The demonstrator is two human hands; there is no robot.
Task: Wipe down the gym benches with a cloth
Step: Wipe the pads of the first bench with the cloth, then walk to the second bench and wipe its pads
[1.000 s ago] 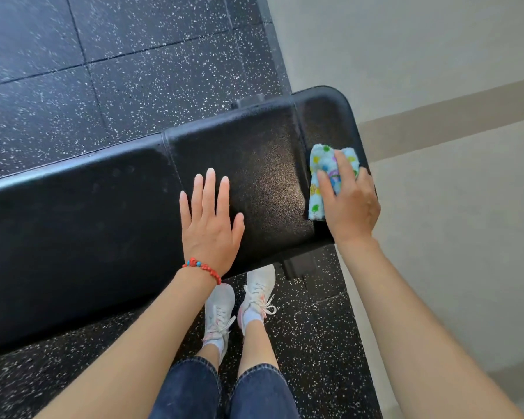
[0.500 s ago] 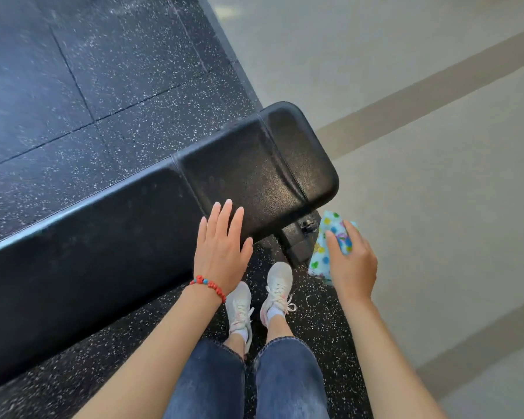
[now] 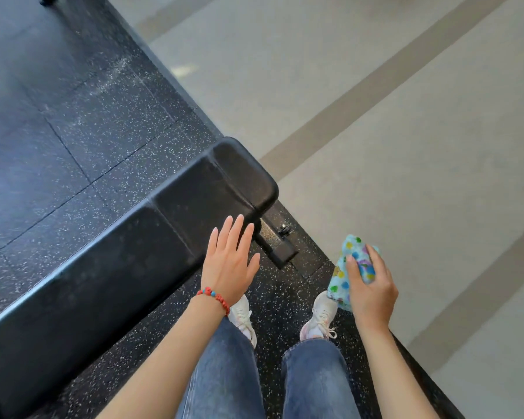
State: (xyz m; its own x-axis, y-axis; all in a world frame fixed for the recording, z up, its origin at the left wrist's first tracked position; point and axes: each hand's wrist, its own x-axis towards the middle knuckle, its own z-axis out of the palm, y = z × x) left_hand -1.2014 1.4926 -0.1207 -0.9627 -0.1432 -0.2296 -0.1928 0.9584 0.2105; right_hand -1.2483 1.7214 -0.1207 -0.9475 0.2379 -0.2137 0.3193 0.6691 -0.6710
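Your right hand (image 3: pixel 372 285) sits at the lower right of the frame, clear of the padding, with fingers and thumb curled round the cloth (image 3: pixel 350 269). Your left hand (image 3: pixel 229 261) lies flat with straight fingers near the centre, holding nothing; its fingertips reach over the near edge of the pad, though whether they touch it is hard to tell.

Going by size, the speckled black rubber floor (image 3: pixel 73 116) fills the upper left and runs under your feet. The pale floor (image 3: pixel 406 146) with darker stripes takes the right side. The long black padded counter (image 3: pixel 133 252) slants from the lower left to its rounded end at centre, with a metal bracket (image 3: pixel 274 240) just below that end. Smallest is the cloth, light blue with coloured spots.

It looks soft, light and floppy, so it will likely bunch under pressure. Keep it folded into a pad with your palm spread behind it. The vinyl looks firm and slightly textured, so it should take steady pressure.
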